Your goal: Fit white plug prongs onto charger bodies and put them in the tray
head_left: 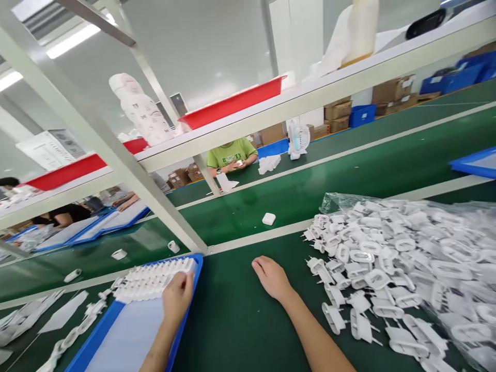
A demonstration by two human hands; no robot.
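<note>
My left hand (179,295) is over the blue tray (196,281), its fingers curled against the near right end of the rows of white plug housings (151,279). Whatever its fingertips may grip is hidden behind the hand. Above the green tabletop, between tray and pile, is my right hand (272,279), closed, its fingertips out of sight underneath. No object shows in it. To its right lies a big heap of white plug housings (372,263), many with pins, partly on a clear plastic bag (341,200).
A green conveyor belt (302,194) runs behind the table, carrying a white square piece (268,219) and several small white parts. A slanted shelf post (170,212) stands behind the tray. Across the belt, a person in a green shirt (234,154) handles a white part near a small fan (299,140).
</note>
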